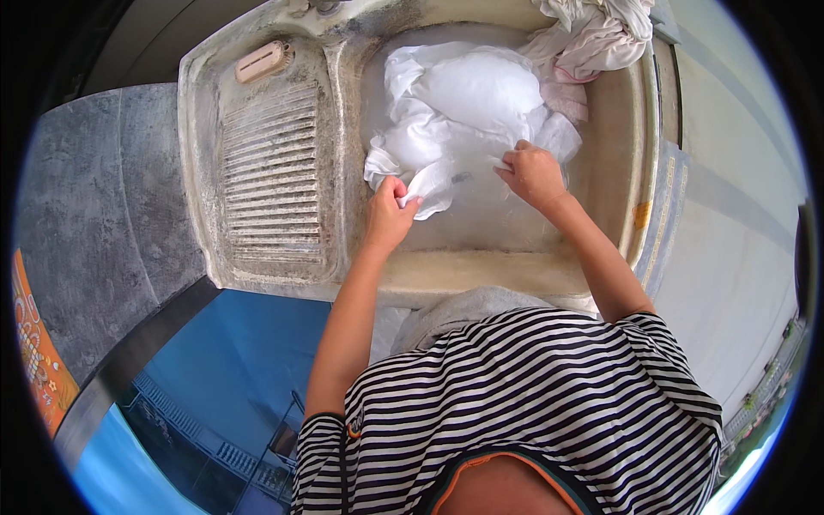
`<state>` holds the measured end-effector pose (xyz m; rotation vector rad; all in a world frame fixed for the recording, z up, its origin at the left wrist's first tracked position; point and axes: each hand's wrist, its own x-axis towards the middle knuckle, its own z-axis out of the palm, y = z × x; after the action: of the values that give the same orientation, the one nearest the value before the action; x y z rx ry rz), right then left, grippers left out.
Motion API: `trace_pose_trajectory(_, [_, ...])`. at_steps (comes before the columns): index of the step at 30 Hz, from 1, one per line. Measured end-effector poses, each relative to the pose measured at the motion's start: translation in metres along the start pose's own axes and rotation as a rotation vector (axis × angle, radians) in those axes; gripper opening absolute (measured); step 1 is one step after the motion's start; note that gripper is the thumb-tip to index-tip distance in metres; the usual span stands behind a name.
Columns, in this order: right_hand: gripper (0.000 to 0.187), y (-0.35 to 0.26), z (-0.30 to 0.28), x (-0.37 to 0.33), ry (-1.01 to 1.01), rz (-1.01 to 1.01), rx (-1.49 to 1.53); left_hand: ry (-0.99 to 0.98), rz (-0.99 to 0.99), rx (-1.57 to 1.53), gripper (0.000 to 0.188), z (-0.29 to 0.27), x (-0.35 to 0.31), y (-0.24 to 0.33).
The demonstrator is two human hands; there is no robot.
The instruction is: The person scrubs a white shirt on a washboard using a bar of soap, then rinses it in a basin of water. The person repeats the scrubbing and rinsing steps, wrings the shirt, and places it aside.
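Note:
A wet white cloth (pixel 481 90) floats and billows in the water of the sink basin (pixel 481 264). My left hand (pixel 391 213) pinches one edge of it at the basin's left side, thumb and fingers closed on the fabric. Farther right, my right hand (pixel 534 174) grips another edge of the same cloth, its fingers closed. Between my hands the cloth dips under cloudy water, so its lower part is hard to make out. What kind of garment or linen it is does not show.
Left of the basin is a ribbed washboard (pixel 273 172) with a pinkish scrub brush (pixel 263 62) at its top. Pale pinkish laundry (pixel 596 39) hangs over the basin's far right corner. A grey slab (pixel 103 206) adjoins the sink's left side.

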<state>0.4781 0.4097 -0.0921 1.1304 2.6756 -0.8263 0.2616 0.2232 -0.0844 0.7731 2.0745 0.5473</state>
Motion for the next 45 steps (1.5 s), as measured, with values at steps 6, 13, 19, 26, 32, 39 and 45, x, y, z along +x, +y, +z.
trace_pose_trajectory(6, [0.034,-0.095,-0.058,-0.017,0.027,-0.365,0.494,-0.147,0.376,-0.279,0.040,0.023,-0.018,0.052])
trace_pose_trajectory(13, [0.090,0.029,-0.018,0.013,0.094,-0.055,-0.136,0.111,0.803,-0.215,0.027,-0.079,-0.084,0.141])
trace_pose_trajectory(19, [0.055,-0.039,0.055,0.074,0.061,-0.157,0.638,0.327,1.277,-0.264,0.033,-0.160,-0.120,0.197])
trace_pose_trajectory(26, [0.027,-0.174,-0.066,0.073,0.382,-0.049,0.782,0.689,0.919,-0.689,0.029,-0.265,-0.147,0.100])
trace_pose_trajectory(32, [0.026,-0.340,-0.109,0.062,0.445,-0.435,0.961,0.362,0.273,-0.002,0.058,-0.277,-0.094,-0.048])
trace_pose_trajectory(39, [0.026,-0.394,-0.042,0.111,0.035,-0.591,0.287,0.463,0.102,0.062,0.056,-0.295,-0.044,-0.193])
trace_pose_trajectory(45, [0.049,-0.320,0.021,0.165,-0.033,-0.192,0.321,0.652,0.223,0.054,0.048,-0.324,0.009,-0.182])
